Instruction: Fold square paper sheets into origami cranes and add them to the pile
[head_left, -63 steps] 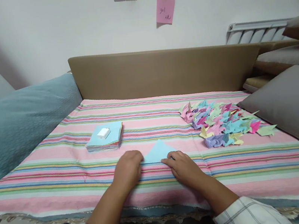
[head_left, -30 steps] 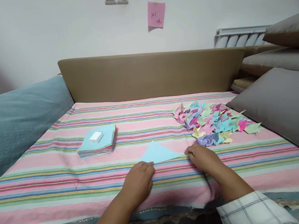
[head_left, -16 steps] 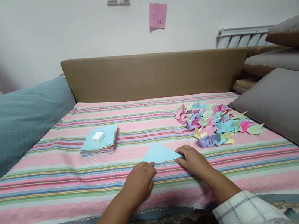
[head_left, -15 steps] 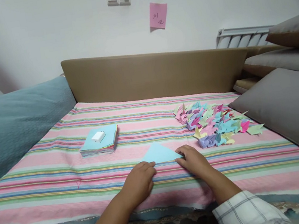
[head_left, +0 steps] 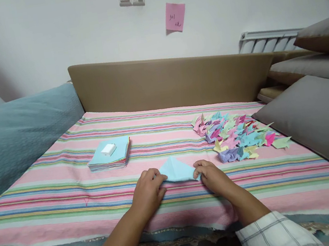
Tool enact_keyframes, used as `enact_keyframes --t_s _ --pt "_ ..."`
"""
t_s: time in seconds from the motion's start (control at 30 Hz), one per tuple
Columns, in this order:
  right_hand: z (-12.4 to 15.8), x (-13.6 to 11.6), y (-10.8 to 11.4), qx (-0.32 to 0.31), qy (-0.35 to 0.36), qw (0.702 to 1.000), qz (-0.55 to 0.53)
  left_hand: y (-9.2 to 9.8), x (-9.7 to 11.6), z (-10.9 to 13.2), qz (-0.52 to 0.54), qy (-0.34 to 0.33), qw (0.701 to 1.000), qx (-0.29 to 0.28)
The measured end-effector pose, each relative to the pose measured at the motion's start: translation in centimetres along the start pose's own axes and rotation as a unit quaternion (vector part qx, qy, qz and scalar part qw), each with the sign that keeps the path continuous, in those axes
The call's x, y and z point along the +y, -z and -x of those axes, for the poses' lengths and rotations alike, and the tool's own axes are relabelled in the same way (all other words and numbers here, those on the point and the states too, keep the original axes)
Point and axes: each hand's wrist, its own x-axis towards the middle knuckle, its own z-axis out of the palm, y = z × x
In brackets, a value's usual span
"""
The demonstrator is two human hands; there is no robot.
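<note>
A light blue sheet of origami paper (head_left: pixel 176 170), folded into a triangle with its peak pointing away from me, is between my hands. My left hand (head_left: pixel 150 189) pinches its left corner between thumb and fingers. At the right corner, my right hand (head_left: pixel 209 175) grips the paper with curled fingers. The paper's near edge bows slightly, and a crease runs down from the peak. To the right lies a pile of folded paper figures (head_left: pixel 232 135) in pink, blue, green, yellow and purple.
A stack of coloured square paper (head_left: pixel 119 151) with a small white box (head_left: pixel 108 149) on top sits at the left on the striped cloth (head_left: pixel 68 188). Grey cushions (head_left: pixel 316 115) border the right side, a blue-covered bolster (head_left: pixel 22 133) the left. A brown backrest (head_left: pixel 161 82) stands behind.
My left hand has gone from pressing along the paper's near edge to pinching its left corner. My right fingers have curled around the right corner, and the paper now bends slightly.
</note>
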Motion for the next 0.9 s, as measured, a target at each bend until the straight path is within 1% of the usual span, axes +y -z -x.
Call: enact_keyframes --t_s 0.13,0.23,0.3,0.37,0.53,0.7,0.77,0.9 --pt "-0.1 0.5 -0.2 -0.035 0.004 0.999 -0.009 0.1 0.3 0.0 -0.020 -0.018 0.998 -0.059" --pt "-0.2 0.2 0.1 -0.040 -0.003 0.999 -0.027 0.3 0.3 -0.1 -0.035 -0.030 0.992 -0.114" --pt "-0.3 -0.3 0.4 -0.036 -0.015 0.998 -0.041 0.4 0.3 -0.2 -0.042 -0.035 0.989 -0.135" --pt "-0.2 -0.9 0.7 -0.031 -0.031 0.998 -0.052 0.5 0.3 -0.3 -0.053 -0.036 0.988 -0.143" --pt "0.1 -1.7 1.1 -0.047 -0.072 0.993 -0.085 0.5 0.1 -0.2 -0.083 -0.017 0.988 -0.129" --pt "0.0 -1.8 1.2 -0.035 -0.132 0.984 -0.119 0.2 0.1 0.1 -0.066 -0.007 0.995 -0.079" --pt "-0.1 -1.9 1.2 -0.025 -0.147 0.980 -0.133 0.1 0.2 0.3 -0.064 -0.012 0.996 -0.066" --pt "0.0 -2.2 1.3 -0.018 -0.147 0.973 -0.179 0.0 0.5 0.4 -0.053 -0.048 0.995 -0.072"
